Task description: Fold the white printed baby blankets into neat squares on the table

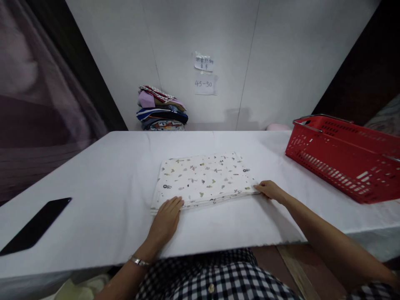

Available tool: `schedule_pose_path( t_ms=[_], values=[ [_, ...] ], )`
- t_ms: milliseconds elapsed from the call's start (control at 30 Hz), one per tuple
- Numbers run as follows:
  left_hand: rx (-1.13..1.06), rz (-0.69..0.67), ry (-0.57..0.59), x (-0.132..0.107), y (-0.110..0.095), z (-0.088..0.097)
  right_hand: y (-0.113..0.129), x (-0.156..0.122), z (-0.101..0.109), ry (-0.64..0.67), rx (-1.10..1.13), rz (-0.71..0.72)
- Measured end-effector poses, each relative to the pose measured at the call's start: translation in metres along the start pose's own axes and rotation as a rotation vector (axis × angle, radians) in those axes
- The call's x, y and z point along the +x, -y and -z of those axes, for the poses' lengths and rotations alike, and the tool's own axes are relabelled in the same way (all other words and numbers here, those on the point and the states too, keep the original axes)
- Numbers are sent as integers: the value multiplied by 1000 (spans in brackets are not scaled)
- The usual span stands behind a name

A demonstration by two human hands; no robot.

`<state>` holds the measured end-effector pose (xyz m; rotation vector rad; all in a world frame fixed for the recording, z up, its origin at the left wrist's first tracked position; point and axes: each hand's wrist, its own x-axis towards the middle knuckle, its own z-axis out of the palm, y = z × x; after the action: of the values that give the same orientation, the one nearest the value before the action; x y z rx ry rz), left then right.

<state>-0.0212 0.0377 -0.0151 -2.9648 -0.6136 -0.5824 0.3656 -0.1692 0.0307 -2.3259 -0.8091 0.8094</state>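
Note:
A folded white cloth with small printed figures (pixel 203 179) lies flat on the white table (pixel 103 175) in front of me. My left hand (pixel 165 221) rests flat at its near left corner, fingers stretched out and touching the edge. My right hand (pixel 270 190) is at the near right corner, fingertips against the folded edge, fingers lying low and mostly extended. Neither hand lifts the cloth.
A red plastic basket (pixel 343 162) stands at the right of the table. A black phone (pixel 34 227) lies near the left front edge. A pile of folded clothes (pixel 161 110) sits against the back wall, under two paper notes (pixel 204 75).

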Motion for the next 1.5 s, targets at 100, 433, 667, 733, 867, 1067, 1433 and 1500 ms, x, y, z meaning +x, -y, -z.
schedule_pose_path(
  t_ms=[100, 433, 667, 733, 867, 1067, 1433, 1500],
  values=[
    [9, 0, -2, 0, 0, 1, 9, -1, 4, 29, 134, 54],
    [-41, 2, -14, -2, 1, -2, -10, 15, -3, -85, 27, 34],
    [-76, 20, -6, -1, -1, 1, -7, 14, -1, -124, -195, 17],
    [-73, 15, -7, -1, -2, 2, -5, 14, 2, -138, -249, 2],
    [-59, 38, -21, 0, -5, 7, -4, 13, 4, -172, -409, -11],
    [-36, 101, 21, 4, -9, 19, -4, 12, -2, -127, -459, 70],
    [-7, 192, 88, -1, 6, 25, -14, -11, 0, -109, 314, 48],
    [-34, 172, 72, -7, 8, 23, -26, -14, 0, -99, 208, 61]
  ],
)
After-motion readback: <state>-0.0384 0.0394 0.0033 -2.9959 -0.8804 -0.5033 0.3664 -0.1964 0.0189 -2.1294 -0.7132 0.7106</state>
